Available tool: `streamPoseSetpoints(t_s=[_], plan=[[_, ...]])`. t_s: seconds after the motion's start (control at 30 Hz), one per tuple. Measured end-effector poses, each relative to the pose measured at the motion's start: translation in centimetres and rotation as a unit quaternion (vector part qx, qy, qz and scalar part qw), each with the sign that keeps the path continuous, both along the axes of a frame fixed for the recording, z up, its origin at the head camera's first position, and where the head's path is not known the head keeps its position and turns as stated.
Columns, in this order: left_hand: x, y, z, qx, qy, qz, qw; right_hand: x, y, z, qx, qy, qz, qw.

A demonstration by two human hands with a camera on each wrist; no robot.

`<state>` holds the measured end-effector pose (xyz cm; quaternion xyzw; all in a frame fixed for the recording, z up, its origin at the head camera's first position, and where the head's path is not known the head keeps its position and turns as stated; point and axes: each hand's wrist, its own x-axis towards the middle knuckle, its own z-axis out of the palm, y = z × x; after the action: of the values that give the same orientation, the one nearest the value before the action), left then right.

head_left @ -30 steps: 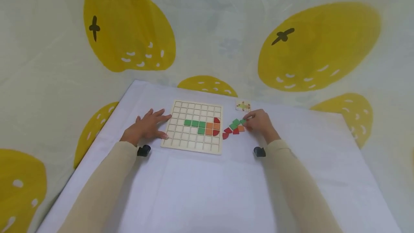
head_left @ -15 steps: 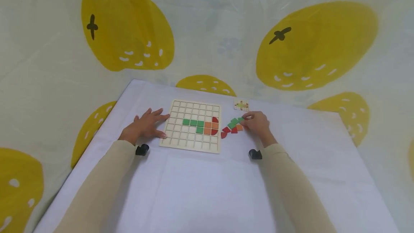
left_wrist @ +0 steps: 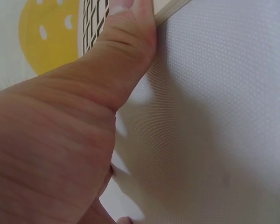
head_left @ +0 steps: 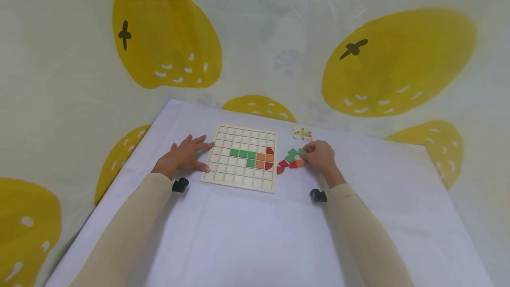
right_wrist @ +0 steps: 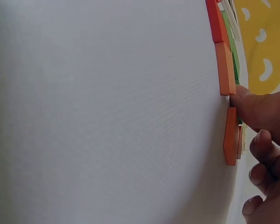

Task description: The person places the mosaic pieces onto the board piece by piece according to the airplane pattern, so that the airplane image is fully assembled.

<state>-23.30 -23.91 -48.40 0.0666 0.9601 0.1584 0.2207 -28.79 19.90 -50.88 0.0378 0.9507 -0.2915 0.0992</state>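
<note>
My left hand [head_left: 184, 156] lies with spread fingers at the left edge of the square wooden grid board [head_left: 218, 181]; its thumb [left_wrist: 126, 32] rests on the rim in the left wrist view. On the board sit several green squares [head_left: 243, 154], an orange block of squares [head_left: 260, 160] and two red rounded pieces [head_left: 269, 150]. Right of the board, my right hand [head_left: 321, 157] reaches over a small pile of loose pieces. Its thumb and forefinger pinch a green tile [head_left: 301, 151], partly covered by the fingers. The other fingers curl in, seen in the right wrist view.
Loose green [head_left: 292, 153], red [head_left: 280, 170] and orange [head_left: 299, 163] pieces lie between board and right hand. A small pattern card [head_left: 303, 132] lies behind the pile. The white table [head_left: 247, 238] meets a fabric backdrop [head_left: 271, 43] with yellow fruit prints.
The view has shifted slightly. Around the right fingertips the loose pieces have spread a little, and a bit of red now shows by them. The left hand and the board's pieces stay put.
</note>
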Motion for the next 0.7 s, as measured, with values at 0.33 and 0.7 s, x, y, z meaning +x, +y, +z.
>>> streamPoseSetpoints(t_s=[0.33, 0.7], plan=[[0.0, 0.0, -0.3, -0.003, 0.005, 0.006, 1.0000, 0.4, -0.4, 0.3, -0.004, 0.014, 0.019, 0.9997], [0.0, 0.0, -0.3, -0.003, 0.005, 0.008, 0.9999, 1.3, -2.9, 1.5, -0.023, 0.002, 0.035, 0.9991]])
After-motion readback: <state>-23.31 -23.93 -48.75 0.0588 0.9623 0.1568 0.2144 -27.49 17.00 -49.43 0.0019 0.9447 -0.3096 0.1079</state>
